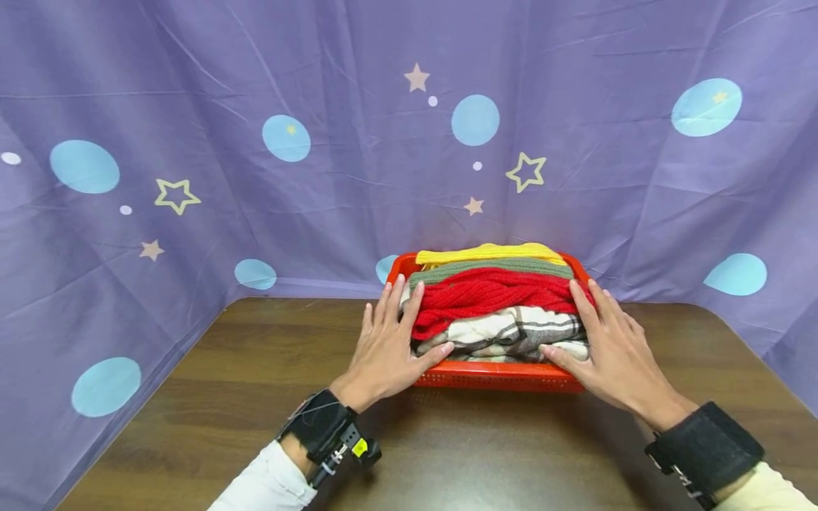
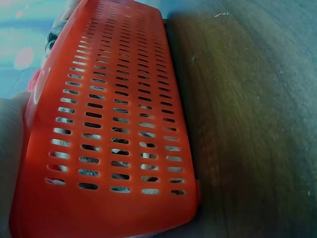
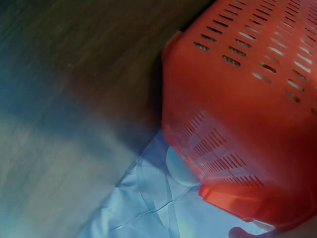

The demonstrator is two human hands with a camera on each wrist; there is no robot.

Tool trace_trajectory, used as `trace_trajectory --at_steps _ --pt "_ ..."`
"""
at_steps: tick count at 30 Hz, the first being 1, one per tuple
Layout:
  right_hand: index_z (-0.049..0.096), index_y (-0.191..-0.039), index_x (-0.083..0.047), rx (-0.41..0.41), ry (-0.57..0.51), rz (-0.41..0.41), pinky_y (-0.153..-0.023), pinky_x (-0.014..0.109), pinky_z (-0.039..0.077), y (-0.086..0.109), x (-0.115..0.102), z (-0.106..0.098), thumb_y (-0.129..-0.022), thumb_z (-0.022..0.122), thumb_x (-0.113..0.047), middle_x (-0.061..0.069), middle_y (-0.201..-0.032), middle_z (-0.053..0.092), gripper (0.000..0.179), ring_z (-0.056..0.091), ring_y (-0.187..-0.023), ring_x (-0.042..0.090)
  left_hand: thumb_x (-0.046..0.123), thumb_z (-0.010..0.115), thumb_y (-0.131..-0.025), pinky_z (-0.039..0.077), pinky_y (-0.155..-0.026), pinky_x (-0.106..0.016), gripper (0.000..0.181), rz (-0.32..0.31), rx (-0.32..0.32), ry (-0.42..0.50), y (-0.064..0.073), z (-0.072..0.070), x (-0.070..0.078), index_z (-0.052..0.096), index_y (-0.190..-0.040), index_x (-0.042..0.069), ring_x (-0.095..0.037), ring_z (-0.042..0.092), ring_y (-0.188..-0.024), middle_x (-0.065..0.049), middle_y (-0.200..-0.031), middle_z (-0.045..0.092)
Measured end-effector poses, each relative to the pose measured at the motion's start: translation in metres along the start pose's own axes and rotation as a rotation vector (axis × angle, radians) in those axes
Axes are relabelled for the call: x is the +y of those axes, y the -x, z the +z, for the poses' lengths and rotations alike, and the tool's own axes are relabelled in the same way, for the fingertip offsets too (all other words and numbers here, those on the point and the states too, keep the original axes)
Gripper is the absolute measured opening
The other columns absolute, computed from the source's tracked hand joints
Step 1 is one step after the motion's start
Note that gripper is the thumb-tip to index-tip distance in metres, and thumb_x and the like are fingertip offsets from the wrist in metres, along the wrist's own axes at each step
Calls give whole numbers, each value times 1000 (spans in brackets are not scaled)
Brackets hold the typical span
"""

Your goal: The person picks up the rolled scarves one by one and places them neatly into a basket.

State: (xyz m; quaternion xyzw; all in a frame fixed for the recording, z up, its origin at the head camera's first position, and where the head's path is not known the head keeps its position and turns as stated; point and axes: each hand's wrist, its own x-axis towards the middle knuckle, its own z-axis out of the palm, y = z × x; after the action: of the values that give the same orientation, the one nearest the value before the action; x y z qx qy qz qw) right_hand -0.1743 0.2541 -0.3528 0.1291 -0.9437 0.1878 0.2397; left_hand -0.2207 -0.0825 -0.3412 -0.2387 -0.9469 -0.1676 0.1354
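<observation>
A red plastic basket (image 1: pixel 498 380) with slotted walls stands on the table, packed with folded knits and cloth. From back to front lie a yellow knit (image 1: pixel 488 253), a grey-green ribbed knit (image 1: pixel 498 267), a red cable knit (image 1: pixel 492 294) and a white-and-dark plaid cloth (image 1: pixel 486 331). My left hand (image 1: pixel 386 348) rests at the basket's left side, fingers extended and thumb over the front corner. At the right side my right hand (image 1: pixel 616 348) lies likewise, fingers spread along the edge. The left wrist view shows the slotted basket wall (image 2: pixel 119 104) close up; the right wrist view shows a basket corner (image 3: pixel 213 89).
The brown wooden table (image 1: pixel 268 369) extends around the basket. Behind it hangs a purple curtain (image 1: pixel 358 177) with blue dots and stars, close to the basket's back. Each wrist wears a black strap (image 1: pixel 322 426) with a mounted device.
</observation>
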Motion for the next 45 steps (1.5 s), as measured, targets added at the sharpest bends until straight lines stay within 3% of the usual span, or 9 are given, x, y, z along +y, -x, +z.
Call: trace_trajectory --at_steps 7,23,33,45 --pt "16 -163 -15 24 -1 -12 -102 71 26 0 0 4 -83 75 -56 30 -159 26 107 28 -142 53 69 56 -89 11 -119 -64 98 29 67 -5 2 2 -1 18 -163 17 -30 0 -156 -6 -170 6" --pt "18 -163 -14 11 7 -26 -100 72 27 2 1 2 -84 73 -56 31 -159 25 105 29 -142 51 71 50 -92 10 -121 -59 95 10 -5 -30 1 1 -1 10 -164 24 -33 9 -155 -6 -170 5" --pt "19 -162 -13 24 8 -43 -99 72 28 1 2 0 -85 73 -56 30 -159 26 104 29 -143 48 71 50 -92 10 -121 -59 94 10 -8 -26 1 1 0 11 -164 23 -33 10 -155 -8 -170 9" --pt "22 -162 -16 25 15 -21 -94 74 32 2 1 1 -84 73 -57 28 -159 28 102 33 -141 48 74 51 -89 15 -112 -74 97 -22 -4 -22 1 1 2 12 -164 26 -36 13 -154 -8 -169 13"
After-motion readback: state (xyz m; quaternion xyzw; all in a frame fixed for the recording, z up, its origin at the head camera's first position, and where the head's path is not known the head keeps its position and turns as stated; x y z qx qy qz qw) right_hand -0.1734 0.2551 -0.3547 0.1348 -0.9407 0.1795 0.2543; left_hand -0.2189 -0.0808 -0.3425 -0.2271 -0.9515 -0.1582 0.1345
